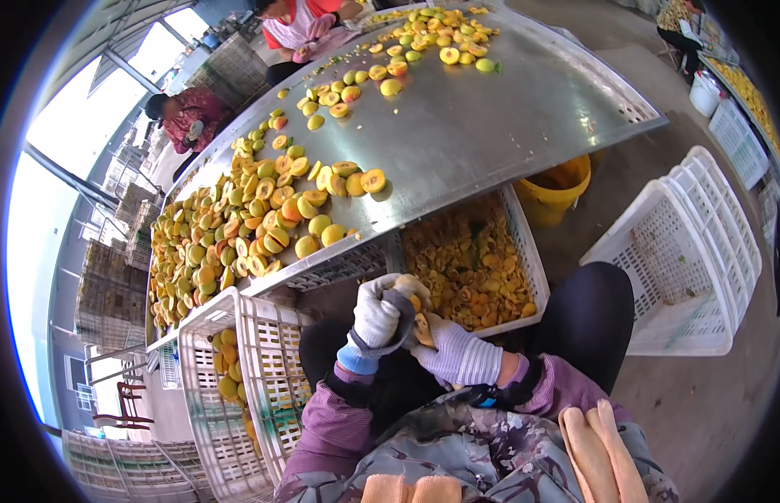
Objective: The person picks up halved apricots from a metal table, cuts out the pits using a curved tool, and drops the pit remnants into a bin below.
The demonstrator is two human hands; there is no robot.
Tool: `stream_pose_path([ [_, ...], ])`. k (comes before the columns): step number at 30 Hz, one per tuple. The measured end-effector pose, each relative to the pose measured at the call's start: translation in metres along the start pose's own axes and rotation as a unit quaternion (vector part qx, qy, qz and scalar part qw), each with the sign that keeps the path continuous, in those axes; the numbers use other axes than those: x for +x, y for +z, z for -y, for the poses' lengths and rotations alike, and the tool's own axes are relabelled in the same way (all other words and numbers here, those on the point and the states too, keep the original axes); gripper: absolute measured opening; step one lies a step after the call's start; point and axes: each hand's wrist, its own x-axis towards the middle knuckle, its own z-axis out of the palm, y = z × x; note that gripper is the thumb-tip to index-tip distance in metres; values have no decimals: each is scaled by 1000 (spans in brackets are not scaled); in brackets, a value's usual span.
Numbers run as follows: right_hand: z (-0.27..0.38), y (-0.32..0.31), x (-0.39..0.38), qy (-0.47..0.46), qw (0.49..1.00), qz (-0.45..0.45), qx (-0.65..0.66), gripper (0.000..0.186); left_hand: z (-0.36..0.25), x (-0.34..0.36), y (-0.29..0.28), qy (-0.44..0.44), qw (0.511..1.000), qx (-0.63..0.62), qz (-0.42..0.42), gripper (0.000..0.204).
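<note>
1. The left hand [377, 317], in a knitted white work glove with a blue cuff, sits just below the centre of the frame; its grip is closed around a yellow-orange fruit [415, 302], most of it hidden by the fingers.
2. The right hand [457, 352], in a pale knitted glove, is closed on a yellow fruit piece [423, 331] that touches the left glove. A dark, curved tool seems to lie between the hands; its shape is hard to make out.
3. The held fruit is rounded, so its long axis and facing cannot be told; only a small glossy patch shows above the left fingers.
4. Both hands hover over the person's lap, dark trousers on either side, purple quilted sleeves entering from the lower edge.
5. Just above them stands a white lattice plastic crate [524, 251] full of wet, ragged orange fruit halves.
6. A smooth, shiny sheet-metal worktop [491, 126] fills the upper centre, its straight edges bent by the lens, with perforated rims.
7. A heap of halved yellow fruit [239, 226] lies on its left part, cut faces with reddish hollows showing.
8. A second white crate [264, 377], lower left, holds whole yellow fruit, partly hidden by its wall.
9. An empty white crate [683, 251] stands at the right, and a yellow bucket [558, 189] is half hidden under the worktop's edge.
</note>
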Motion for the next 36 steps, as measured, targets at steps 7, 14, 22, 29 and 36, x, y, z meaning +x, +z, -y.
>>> stream_pose_path([
  [7, -37, 1, -1, -74, 994, -44, -67, 32, -11, 13, 46, 18, 798, 595, -96, 18],
  [14, -32, -4, -4, -8, 998, -59, -34, 34, -19, 28, 38, -120, 845, 521, -20, 27],
  [22, -4, -37, -4, 209, 902, 89, 367, 17, 18, 42, 17, -211, 971, 104, -40, 24],
  [29, -22, -25, 9, -65, 942, 123, -305, 45, -2, 21, 54, 19, 807, 587, -67, 26],
  [36, -4, -23, -6, 161, 957, 38, 239, 14, 19, 26, 17, -206, 978, 7, 22, 27],
])
